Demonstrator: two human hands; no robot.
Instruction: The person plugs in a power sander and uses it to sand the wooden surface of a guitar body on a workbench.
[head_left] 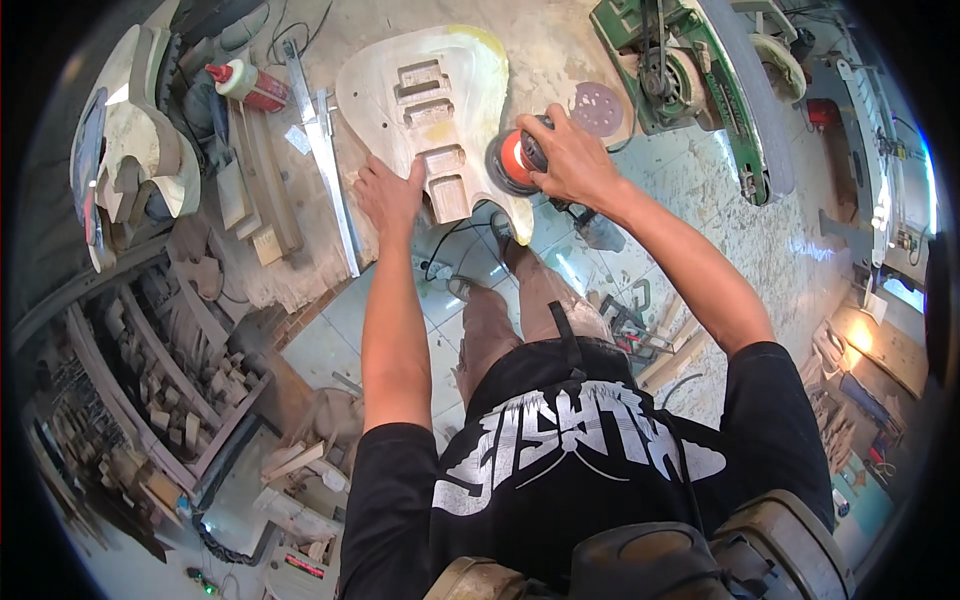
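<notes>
An unfinished wooden guitar body (369,99) with routed rectangular cavities lies on the dusty workbench (298,260) at top centre. My left hand (390,195) grips its lower left edge, thumb beside the lowest cavity. My right hand (575,165) is closed on a round orange-and-black sander (515,157), held against the body's right edge near the lower horn. Just beyond the sander rests a perforated purple sanding disc (598,108). Long metal straightedges (345,235) and a red-and-white glue bottle (250,85) are left of the body.
A green belt machine (720,165) stands upper right. Shaped guitar pieces (135,135) and wood strips (262,190) occupy the upper left. A rack of offcuts (175,380) is lower left. My legs and feet are on the tiled floor (325,340), near cables, clamps (635,325) and boards.
</notes>
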